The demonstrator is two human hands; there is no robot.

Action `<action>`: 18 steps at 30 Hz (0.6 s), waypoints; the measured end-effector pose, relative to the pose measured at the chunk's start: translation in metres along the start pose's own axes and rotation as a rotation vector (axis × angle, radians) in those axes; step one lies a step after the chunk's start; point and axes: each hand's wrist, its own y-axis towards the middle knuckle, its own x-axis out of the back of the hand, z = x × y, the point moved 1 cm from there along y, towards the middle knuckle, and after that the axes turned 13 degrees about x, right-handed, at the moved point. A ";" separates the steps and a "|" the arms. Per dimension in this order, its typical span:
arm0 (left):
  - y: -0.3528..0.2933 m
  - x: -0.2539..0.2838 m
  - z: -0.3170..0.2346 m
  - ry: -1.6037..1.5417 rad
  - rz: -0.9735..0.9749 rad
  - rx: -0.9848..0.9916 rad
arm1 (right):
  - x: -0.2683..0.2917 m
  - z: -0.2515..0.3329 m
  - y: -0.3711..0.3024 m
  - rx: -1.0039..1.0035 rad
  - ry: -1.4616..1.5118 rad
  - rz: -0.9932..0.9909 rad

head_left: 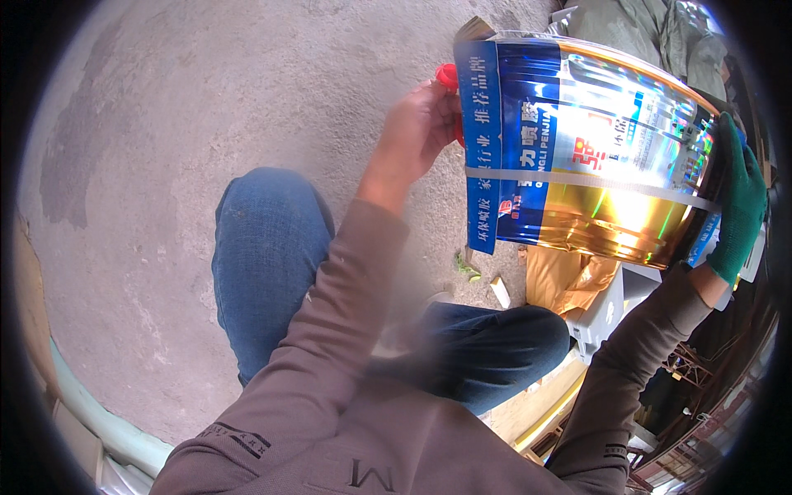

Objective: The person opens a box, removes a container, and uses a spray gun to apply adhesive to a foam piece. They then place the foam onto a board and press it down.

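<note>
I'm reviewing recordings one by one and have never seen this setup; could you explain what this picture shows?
There is no machine here, just a person's two hands. The single picture comes from a wide fisheye camera on the person's head, looking down, so straight edges bend near the rim. Between them, the bare left hand and the green-gloved right hand hold a shiny bucket turned on its side, with a pale strap along it. The left is at a red part by one end. A green scrap and a small white piece lie on the rough grey floor.
</note>
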 end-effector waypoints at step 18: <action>-0.004 -0.002 -0.002 -0.011 0.008 0.000 | 0.002 0.002 0.001 -0.034 0.062 -0.035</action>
